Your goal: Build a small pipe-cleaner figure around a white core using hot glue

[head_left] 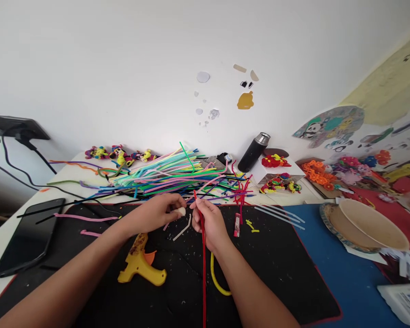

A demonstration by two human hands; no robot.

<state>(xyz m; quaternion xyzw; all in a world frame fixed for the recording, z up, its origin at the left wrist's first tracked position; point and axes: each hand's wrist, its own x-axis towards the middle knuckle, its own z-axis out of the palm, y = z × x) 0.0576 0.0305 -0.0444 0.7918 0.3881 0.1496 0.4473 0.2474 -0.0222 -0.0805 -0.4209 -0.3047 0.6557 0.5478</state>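
My left hand (pixel 164 210) is closed, its thumb and fingertips pinching a small cream-white piece (pixel 181 211) whose kind I cannot make out. Just to its right, my right hand (pixel 212 224) grips a long red pipe cleaner (pixel 204 273). The short tip of the pipe cleaner pokes up above the fingers, and the rest hangs toward the near edge. Below the left hand lies a yellow glue gun (pixel 141 264) with an orange trigger. A yellow pipe cleaner (pixel 217 280) curves beside my right forearm. Between the hands, a bent pale strip (pixel 183 230) rests on the black mat (pixel 266 273).
A large heap of coloured pipe cleaners (pixel 171 175) spreads behind the hands. A black flask (pixel 254 152) stands farther back. The phone (pixel 29 239) lies left; glue sticks (pixel 280 216), a red-and-white small pack (pixel 237 225) and a bowl (pixel 372 223) are right.
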